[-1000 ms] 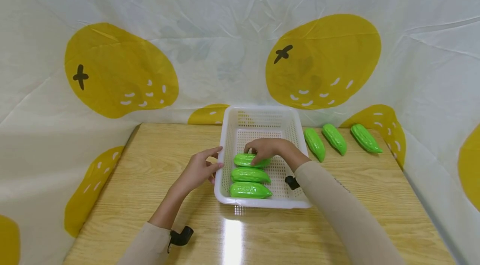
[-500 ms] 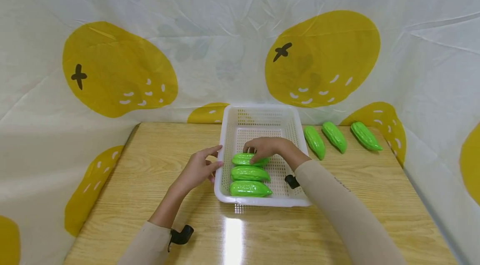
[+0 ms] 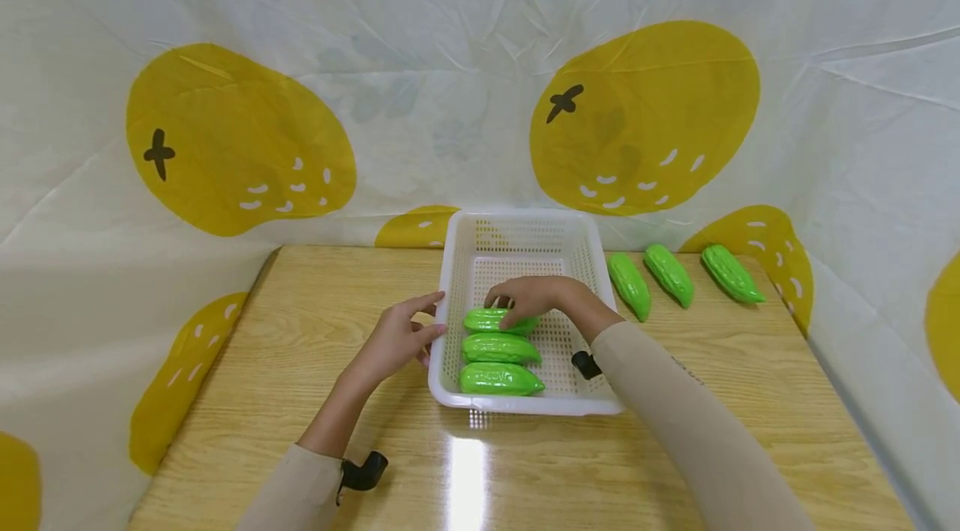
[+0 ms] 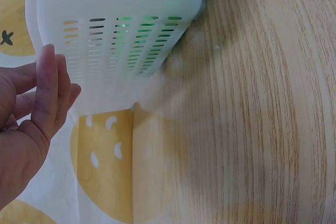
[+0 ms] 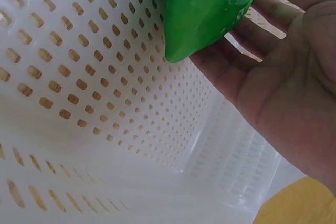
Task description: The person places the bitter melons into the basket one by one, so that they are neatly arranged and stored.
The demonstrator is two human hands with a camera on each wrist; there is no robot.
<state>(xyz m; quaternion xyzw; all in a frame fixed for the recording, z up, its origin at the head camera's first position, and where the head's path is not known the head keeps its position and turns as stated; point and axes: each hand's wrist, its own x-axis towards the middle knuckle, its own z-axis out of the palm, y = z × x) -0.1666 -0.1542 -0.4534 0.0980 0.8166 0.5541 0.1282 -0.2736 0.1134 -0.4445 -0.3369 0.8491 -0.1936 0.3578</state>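
Observation:
A white perforated basket [image 3: 525, 406] holds three green bitter gourds side by side, tips to the right. My right hand [image 3: 528, 298] reaches inside and grips the farthest gourd [image 3: 483, 318], its thumb on the near side and fingers on the far side. The middle gourd [image 3: 498, 348] and the nearest gourd [image 3: 498, 379] lie in front of it. In the right wrist view my hand [image 5: 294, 72] is against the tapered end of a gourd [image 5: 205, 14]. My left hand [image 3: 393, 341] touches the basket's left rim; the left wrist view shows its fingers [image 4: 47, 90] extended beside the wall.
Three more green gourds [image 3: 629, 287] [image 3: 669, 274] [image 3: 731, 273] lie spaced out on the wooden table [image 3: 315, 331], right of the basket at the back. A white cloth [image 3: 442, 97] with yellow fruit prints hangs behind the table and along both sides.
The farthest gourd in the basket has shifted slightly left with my right hand on it. My left hand stays at the rim.

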